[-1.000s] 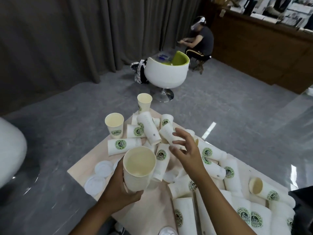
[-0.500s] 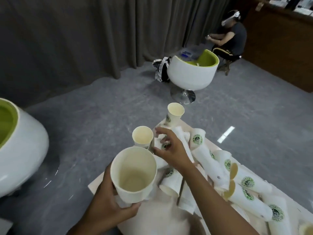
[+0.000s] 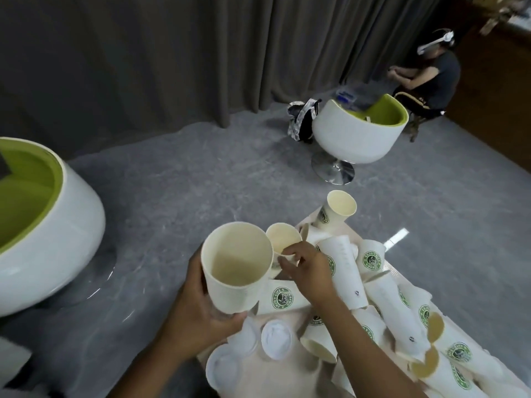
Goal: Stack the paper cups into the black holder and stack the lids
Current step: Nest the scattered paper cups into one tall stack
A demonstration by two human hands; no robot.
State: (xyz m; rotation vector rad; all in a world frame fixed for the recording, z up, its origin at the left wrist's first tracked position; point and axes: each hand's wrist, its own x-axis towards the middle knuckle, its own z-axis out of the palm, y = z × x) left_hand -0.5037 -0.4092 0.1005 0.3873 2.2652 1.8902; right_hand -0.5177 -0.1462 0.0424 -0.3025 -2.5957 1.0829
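Head view: your right hand (image 3: 307, 265) has its fingers (image 3: 290, 255) curled onto the rim of an upright paper cup (image 3: 283, 239) standing at the far left of the pile, pinching it at the lip, while your left hand (image 3: 201, 308) wraps its fingers round the lower wall of the cup stack (image 3: 237, 265) you hold up above the bench (image 3: 273, 374) edge. That stack stands nearly vertical, mouth up and tipped slightly toward you, long axis running top to bottom; the pinched cup is mouth-up too, so the two already agree for nesting. Around them cups lie on their sides at all angles, and several white lids (image 3: 276, 338) sit loose near the front corner. The likely trouble, as I judge it: a rim pinch can crush the thin lip, or your wrist may brush the leaning cups (image 3: 344, 271) beside it and roll them off the bench. No black holder is in view, so you cannot place anything yet
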